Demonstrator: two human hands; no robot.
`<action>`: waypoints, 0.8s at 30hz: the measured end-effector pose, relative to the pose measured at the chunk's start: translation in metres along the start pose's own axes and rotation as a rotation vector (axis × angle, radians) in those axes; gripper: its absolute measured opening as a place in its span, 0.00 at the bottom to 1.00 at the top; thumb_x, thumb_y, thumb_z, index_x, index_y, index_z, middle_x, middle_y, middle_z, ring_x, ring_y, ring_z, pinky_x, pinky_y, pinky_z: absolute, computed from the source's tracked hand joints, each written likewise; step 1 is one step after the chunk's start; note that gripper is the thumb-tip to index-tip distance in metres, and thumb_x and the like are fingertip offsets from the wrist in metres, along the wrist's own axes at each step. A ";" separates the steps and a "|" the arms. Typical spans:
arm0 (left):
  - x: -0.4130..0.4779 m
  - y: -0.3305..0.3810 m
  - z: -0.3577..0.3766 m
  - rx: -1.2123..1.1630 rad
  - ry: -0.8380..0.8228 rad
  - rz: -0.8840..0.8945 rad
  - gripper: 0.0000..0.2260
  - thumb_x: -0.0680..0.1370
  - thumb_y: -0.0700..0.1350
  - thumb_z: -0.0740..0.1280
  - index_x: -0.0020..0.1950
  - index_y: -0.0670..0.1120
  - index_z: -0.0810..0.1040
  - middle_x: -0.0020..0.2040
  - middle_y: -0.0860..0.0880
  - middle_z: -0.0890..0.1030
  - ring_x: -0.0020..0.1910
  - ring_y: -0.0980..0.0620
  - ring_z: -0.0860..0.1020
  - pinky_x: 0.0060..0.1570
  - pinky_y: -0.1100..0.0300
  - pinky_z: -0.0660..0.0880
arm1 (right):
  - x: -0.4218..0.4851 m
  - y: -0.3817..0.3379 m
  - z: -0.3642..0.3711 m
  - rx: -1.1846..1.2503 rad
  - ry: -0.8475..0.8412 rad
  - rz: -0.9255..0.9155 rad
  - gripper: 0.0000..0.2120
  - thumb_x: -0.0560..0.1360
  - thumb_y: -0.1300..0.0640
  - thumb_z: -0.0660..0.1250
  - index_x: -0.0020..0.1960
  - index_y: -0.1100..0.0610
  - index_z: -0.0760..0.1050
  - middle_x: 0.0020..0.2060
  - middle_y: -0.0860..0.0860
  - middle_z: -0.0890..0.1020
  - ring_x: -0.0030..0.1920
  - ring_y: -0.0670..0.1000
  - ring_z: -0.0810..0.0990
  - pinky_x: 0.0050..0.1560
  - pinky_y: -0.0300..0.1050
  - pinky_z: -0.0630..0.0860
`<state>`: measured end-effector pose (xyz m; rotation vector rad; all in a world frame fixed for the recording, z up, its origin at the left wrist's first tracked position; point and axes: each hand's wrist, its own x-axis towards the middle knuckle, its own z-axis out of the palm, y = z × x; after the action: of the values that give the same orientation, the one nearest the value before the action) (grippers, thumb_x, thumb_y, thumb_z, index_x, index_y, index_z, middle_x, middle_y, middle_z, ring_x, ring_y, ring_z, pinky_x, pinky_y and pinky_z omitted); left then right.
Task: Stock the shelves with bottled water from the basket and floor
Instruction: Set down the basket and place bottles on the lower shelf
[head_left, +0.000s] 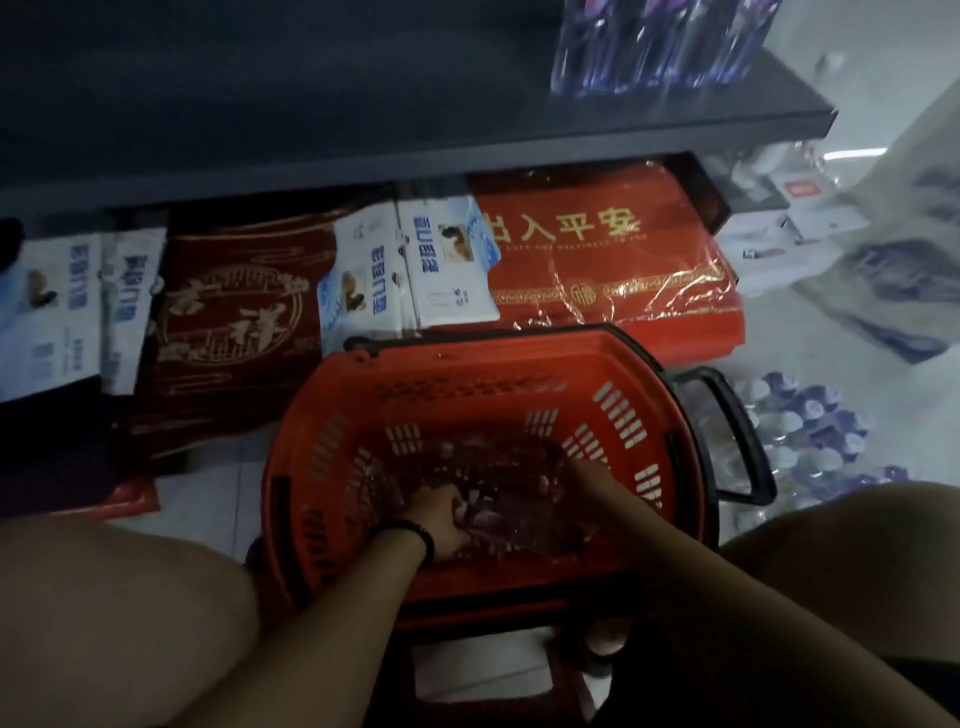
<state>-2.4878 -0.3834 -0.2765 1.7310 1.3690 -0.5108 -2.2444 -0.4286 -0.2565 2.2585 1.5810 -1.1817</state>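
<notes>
A red plastic basket (467, 379) stands on the floor between my knees, with water bottles (467, 457) lying dim and blurred at its bottom. Both my hands reach down into it. My left hand (441, 519), with a dark band on the wrist, is closed around a bottle near its cap. My right hand (592, 478) rests on the bottles further right; its fingers are too blurred to read. A shrink-wrapped pack of bottled water (810, 436) sits on the floor to the right of the basket. Bottles with purple labels (654, 47) stand on the dark shelf (415, 140) above.
Under the shelf lie a red doormat with gold characters (597, 260), a dark red mat (234, 322) and white and blue packaged goods (441, 260). More wrapped packages (893, 291) lie on the floor at the right. The basket's black handle (737, 431) sticks out to the right.
</notes>
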 end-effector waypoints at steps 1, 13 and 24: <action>0.011 0.004 0.006 -0.006 -0.015 0.005 0.16 0.80 0.48 0.74 0.66 0.50 0.74 0.71 0.45 0.71 0.61 0.43 0.77 0.59 0.48 0.77 | 0.012 0.009 0.002 -0.028 0.024 -0.037 0.26 0.82 0.49 0.70 0.77 0.55 0.73 0.69 0.58 0.81 0.67 0.60 0.80 0.59 0.44 0.74; 0.067 0.016 0.033 0.151 -0.127 -0.019 0.32 0.78 0.52 0.72 0.80 0.54 0.66 0.78 0.45 0.66 0.74 0.38 0.71 0.74 0.39 0.70 | 0.071 0.009 0.042 0.167 -0.062 0.339 0.32 0.86 0.48 0.62 0.84 0.59 0.55 0.82 0.60 0.62 0.80 0.63 0.64 0.77 0.47 0.68; 0.076 -0.008 0.025 -0.259 -0.147 0.018 0.28 0.72 0.59 0.80 0.67 0.49 0.77 0.68 0.56 0.75 0.69 0.49 0.76 0.72 0.51 0.74 | 0.092 0.017 0.064 0.272 -0.013 0.404 0.33 0.81 0.40 0.68 0.79 0.55 0.66 0.71 0.57 0.77 0.63 0.56 0.81 0.51 0.41 0.79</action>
<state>-2.4663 -0.3589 -0.3499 1.4661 1.2544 -0.4215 -2.2503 -0.4017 -0.3661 2.5615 0.9342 -1.3485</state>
